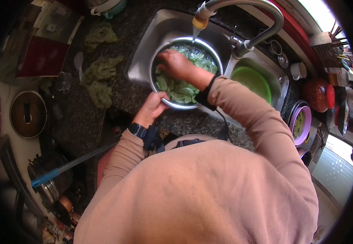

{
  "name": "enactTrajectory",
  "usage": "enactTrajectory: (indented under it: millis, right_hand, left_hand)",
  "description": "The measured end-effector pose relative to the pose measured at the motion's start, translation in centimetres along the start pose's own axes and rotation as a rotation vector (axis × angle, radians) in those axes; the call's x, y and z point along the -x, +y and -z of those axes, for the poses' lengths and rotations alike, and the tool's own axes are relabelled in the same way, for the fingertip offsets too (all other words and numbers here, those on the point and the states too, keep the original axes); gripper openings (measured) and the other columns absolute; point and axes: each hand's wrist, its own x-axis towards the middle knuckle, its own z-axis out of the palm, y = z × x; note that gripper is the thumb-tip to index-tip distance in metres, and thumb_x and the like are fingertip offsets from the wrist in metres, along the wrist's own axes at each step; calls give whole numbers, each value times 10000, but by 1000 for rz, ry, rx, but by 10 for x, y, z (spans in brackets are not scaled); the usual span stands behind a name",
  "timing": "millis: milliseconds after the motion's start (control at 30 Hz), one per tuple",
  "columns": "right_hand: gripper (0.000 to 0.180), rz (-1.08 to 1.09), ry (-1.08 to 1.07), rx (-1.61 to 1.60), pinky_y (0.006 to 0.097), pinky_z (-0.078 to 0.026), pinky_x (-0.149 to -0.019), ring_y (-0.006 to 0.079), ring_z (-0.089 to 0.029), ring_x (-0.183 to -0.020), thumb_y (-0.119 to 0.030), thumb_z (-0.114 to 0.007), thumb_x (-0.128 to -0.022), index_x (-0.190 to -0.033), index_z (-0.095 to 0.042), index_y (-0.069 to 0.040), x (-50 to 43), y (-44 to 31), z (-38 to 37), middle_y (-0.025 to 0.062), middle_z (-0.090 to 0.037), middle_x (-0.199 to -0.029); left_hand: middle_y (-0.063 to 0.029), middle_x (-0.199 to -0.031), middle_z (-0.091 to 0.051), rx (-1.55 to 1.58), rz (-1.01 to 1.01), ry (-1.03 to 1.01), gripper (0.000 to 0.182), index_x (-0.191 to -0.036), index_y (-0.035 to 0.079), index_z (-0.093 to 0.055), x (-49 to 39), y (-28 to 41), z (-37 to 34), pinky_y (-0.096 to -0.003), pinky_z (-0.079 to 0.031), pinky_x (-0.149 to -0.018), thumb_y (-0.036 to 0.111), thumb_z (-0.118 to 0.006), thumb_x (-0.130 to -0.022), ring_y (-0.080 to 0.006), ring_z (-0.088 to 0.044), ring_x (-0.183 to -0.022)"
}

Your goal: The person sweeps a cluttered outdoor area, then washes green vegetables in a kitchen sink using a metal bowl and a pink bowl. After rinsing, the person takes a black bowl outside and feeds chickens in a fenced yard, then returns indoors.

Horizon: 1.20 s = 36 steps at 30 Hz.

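A round stainless-steel bowl (pixel 220 62) rests in the left basin of the sink, holding water and many flat green vegetable pieces (pixel 179 91). Water runs into it from the faucet spout (pixel 200 22) above. My left hand (pixel 153 106) grips the near-left rim, thumb over the edge. Inside the bowl, toward its far-left side, my right hand (pixel 176 64) is bent down over the vegetables. Its fingers are blurred and partly hidden, so whether they hold a piece is unclear.
A green basin (pixel 252 80) sits in the right sink basin (pixel 281 91). Crumpled greenish cloths (pixel 100 73) and a white spoon (pixel 78 62) lie on the dark granite counter (pixel 133 100). Rightward are a white mug (pixel 298 70), a red-lidded jar (pixel 316 94) and a purple bowl (pixel 305 122). A blue-handled pole (pixel 47 178) slants at left.
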Motion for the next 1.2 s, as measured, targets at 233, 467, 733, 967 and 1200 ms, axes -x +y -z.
enactTrajectory:
  millis: [233,467,733,967,1200]
  right_hand:
    - [181,-223,-46,-86,335,-499,-652,253,-626,-725,-127,-648,-727,-899,-661,-71,4,3,-7,119,-644,-841]
    - [181,-553,37,-333,224,-487,-549,101,-621,-636,-114,-601,-821,-991,-647,-71,14,-3,73,53,-666,-823]
    - [258,-344,-35,238,347,-429,-857,265,-556,-1010,-313,-527,-869,-935,-670,-109,43,77,109,125,-615,-1037]
    - [171,-509,166,-166,323,-455,-816,254,-590,-914,-217,-562,-839,-917,-667,-107,41,50,97,109,-636,-948]
    - [372,-200,-78,-181,360,-442,-868,280,-528,-1033,-182,-596,-786,-1149,-531,-132,31,-7,82,141,-577,-1074]
  left_hand:
    - [-177,-949,-555,-19,2,-25,355,-1018,-77,-473,0,-9,4,-454,-512,-751,-56,-458,-664,-303,-588,-817]
    - [-201,-1016,-536,-33,13,-60,437,-1091,-105,-440,4,-7,4,-465,-510,-767,-60,-449,-657,-325,-581,-871]
    - [-197,-1044,-533,-48,-22,-15,467,-1126,-102,-426,23,-5,23,-457,-515,-766,-65,-455,-662,-317,-576,-893]
    - [-172,-1034,-544,-56,-10,89,454,-1115,-91,-441,50,-6,47,-429,-517,-746,-50,-462,-664,-292,-582,-870]
    - [-189,-964,-537,47,-68,95,365,-1049,-119,-457,72,-18,62,-429,-506,-723,-44,-451,-692,-285,-568,-825]
